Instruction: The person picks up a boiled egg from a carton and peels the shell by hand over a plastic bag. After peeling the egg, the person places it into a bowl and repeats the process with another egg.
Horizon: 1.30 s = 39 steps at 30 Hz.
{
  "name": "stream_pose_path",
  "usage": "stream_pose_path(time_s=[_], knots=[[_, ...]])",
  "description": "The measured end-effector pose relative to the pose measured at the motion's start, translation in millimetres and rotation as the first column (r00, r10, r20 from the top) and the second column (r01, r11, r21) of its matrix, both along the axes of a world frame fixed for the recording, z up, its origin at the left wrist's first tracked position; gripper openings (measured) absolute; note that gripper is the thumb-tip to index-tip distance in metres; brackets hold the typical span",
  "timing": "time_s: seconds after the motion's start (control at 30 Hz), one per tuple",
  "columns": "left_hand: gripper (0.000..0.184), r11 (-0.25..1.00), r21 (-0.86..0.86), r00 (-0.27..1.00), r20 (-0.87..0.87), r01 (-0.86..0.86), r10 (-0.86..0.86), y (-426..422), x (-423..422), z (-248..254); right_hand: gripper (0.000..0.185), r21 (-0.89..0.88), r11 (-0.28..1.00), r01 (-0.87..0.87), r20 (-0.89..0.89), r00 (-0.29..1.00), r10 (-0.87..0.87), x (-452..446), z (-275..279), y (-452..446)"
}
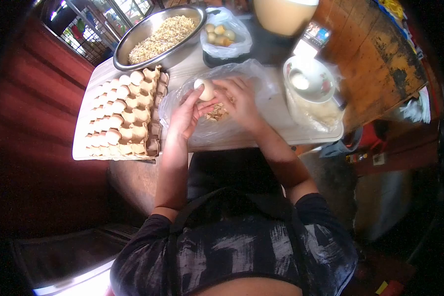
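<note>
A pale, smooth egg (204,91) is between the thumb and fingers of my left hand (184,114), above a clear plastic bag (175,101) spread on the table. My right hand (240,101) is just to the right of the egg, its fingers loosely bent toward it. Whether those fingertips touch the egg I cannot tell. Beneath both hands, small brownish shell-like pieces (217,114) lie on the plastic. To the left stands a stack of cardboard egg trays (142,113), with several white eggs (116,107) in the left part and bare cups on the right.
Behind the trays is a large metal basin (121,56) of grain-like bits. A bag-lined container (239,49) holds several brownish eggs. On the right, a flowered bowl (325,81) rests on a plastic bag (313,116), near a phone (316,35). A large tan container (283,15) stands behind.
</note>
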<state>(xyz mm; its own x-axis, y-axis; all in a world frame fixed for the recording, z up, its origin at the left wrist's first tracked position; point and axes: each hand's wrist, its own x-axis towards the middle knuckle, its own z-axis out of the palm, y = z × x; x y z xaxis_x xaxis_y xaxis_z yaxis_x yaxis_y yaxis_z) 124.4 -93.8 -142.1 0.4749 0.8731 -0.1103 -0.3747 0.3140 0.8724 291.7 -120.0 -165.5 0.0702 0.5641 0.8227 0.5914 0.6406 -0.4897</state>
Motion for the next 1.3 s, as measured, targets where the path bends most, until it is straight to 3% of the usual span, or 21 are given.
stream_pose_path(time_s=[0.03,0.17,0.23,0.4,0.47,0.67,0.87,1.1,1.17,1.27,1.3], knots=[[0.037,1.000,0.016,1.000,-0.002,-0.020,0.020,-2.5,4.4,-1.2,0.018,-0.063,0.996,-0.063,-0.038,0.997,0.061,-0.5,0.4,-1.1],[0.039,0.997,0.064,0.999,0.011,-0.039,0.038,-9.2,8.5,2.9,0.019,-0.045,0.997,-0.060,-0.103,0.993,0.055,0.5,-5.6,4.7],[0.040,0.992,0.124,0.999,-0.042,-0.022,0.027,-7.9,7.6,1.5,0.020,-0.146,0.966,-0.216,-0.392,0.909,0.144,1.0,-7.9,7.1],[0.041,0.958,0.285,0.983,-0.167,-0.032,0.082,-6.6,12.1,-7.9,0.020,-0.077,0.982,-0.175,-0.346,0.928,0.138,4.1,-7.7,9.6],[0.031,0.937,0.343,0.963,-0.222,-0.071,0.154,-10.1,16.4,-8.0,0.020,-0.079,0.978,-0.192,-0.343,0.927,0.154,4.2,-10.9,11.3],[0.030,0.906,0.387,0.914,-0.281,-0.172,0.293,-13.2,24.9,-10.1,0.022,-0.184,0.959,-0.217,-0.362,0.922,0.139,0.2,-13.8,9.0],[0.037,0.796,0.536,0.836,-0.271,-0.282,0.478,-12.5,31.6,-23.9,0.024,-0.126,0.992,0.003,-0.100,0.995,-0.016,-3.8,-15.5,7.0],[0.037,0.835,0.490,0.837,-0.324,-0.251,0.442,-12.9,27.0,-27.6,0.015,-0.105,0.993,0.062,-0.001,0.998,-0.063,-2.4,-18.2,7.0],[0.037,0.840,0.471,0.871,-0.253,-0.269,0.421,-14.5,26.3,-27.1,0.014,-0.121,0.991,0.060,0.006,0.998,-0.060,-2.5,-17.6,6.0],[0.036,0.856,0.451,0.874,-0.274,-0.253,0.402,-17.0,27.2,-21.3,0.014,-0.154,0.987,0.038,-0.030,0.999,-0.043,-2.0,-13.8,2.8],[0.036,0.856,0.451,0.874,-0.274,-0.253,0.402,-17.9,26.8,-19.6,0.015,-0.229,0.973,-0.008,-0.121,0.992,-0.021,-2.0,-13.3,1.5]])
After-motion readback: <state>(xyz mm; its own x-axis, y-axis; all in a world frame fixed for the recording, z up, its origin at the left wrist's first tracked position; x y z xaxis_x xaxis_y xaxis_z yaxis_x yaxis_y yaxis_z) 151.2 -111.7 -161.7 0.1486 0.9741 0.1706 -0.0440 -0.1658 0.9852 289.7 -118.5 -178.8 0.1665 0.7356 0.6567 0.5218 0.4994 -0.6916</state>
